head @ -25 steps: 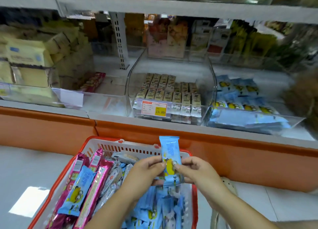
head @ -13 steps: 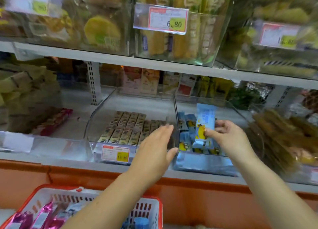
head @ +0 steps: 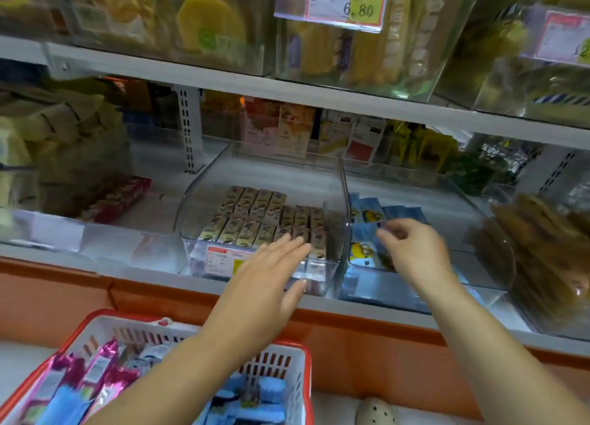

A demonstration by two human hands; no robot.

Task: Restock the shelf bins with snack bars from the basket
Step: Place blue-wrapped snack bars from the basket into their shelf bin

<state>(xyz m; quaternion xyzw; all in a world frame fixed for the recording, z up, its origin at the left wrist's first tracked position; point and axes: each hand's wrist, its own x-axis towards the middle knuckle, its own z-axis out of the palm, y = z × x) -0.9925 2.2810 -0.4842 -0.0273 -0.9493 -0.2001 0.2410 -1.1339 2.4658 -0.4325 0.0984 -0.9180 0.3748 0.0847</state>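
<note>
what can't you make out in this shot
Head view:
- Right hand: fingertips smeared by motion, so it is unclear whether it pinches one of the blue bars.
- Price tag on the middle bin: print blurred, corner behind the left hand.
- Basket: cut off by the bottom edge, partly covered by the left arm.

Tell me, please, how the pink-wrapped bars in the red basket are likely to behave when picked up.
The pink-wrapped bars look long and slim, so probably light and stiff. Their glossy foil may feel slippery. They lie loosely piled in the basket, so lifting one could shift neighbours.
</note>
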